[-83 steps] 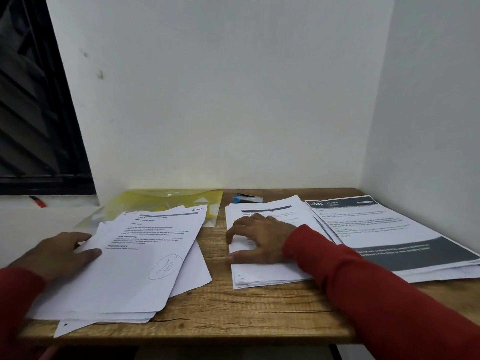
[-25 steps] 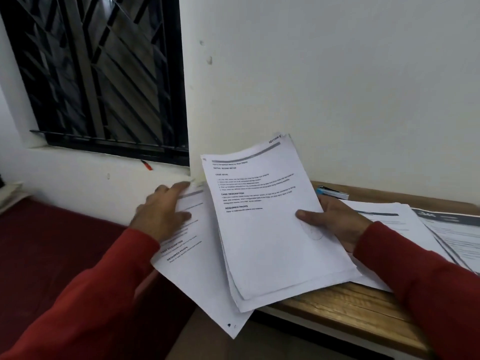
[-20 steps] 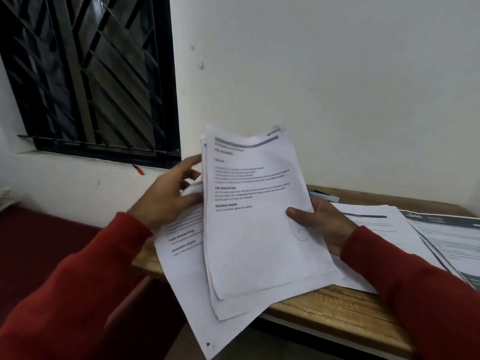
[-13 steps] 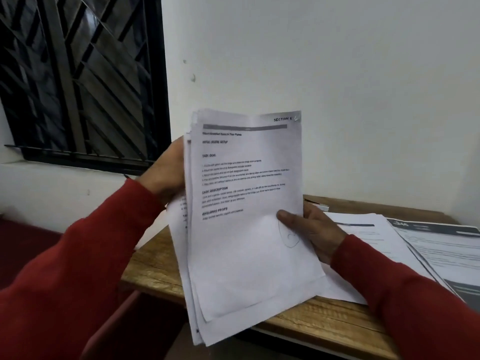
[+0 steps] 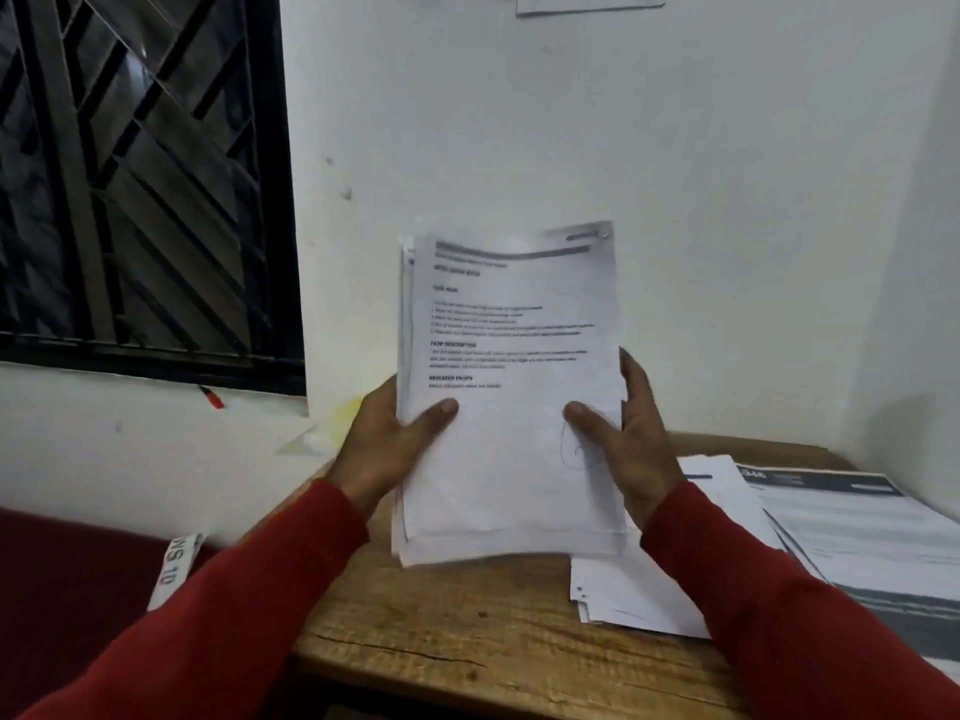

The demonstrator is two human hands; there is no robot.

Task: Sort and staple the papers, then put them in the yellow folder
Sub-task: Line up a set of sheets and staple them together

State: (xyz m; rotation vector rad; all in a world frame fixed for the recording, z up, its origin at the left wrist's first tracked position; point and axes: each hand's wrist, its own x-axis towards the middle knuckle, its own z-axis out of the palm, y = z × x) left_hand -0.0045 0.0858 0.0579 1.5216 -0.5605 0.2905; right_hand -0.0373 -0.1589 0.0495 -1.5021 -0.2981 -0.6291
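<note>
**Squaring the sheaf before the staple**

The left hand (image 5: 384, 454) grips the left edge of the sheaf of papers (image 5: 511, 387), thumb laid across the front sheet; the right hand (image 5: 631, 449) grips the right edge the same way, thumb in front and fingers behind. The sheaf stands nearly upright above the near-left part of the desk (image 5: 467, 636), its bottom edge close to the wood, though whether it touches is not clear. Down the left side several sheets show stepped edges, so the pile is not yet flush.

To do this step well, I would loosen both grips a little and tap the bottom edge on the desk, then the long edge, until the corners meet; a staple through staggered sheets may miss the back ones.

A second pile (image 5: 644, 589) lies flat to the right, with a dark-banded pile (image 5: 857, 532) beyond it. Neither stapler nor yellow folder can be made out with certainty.
</note>
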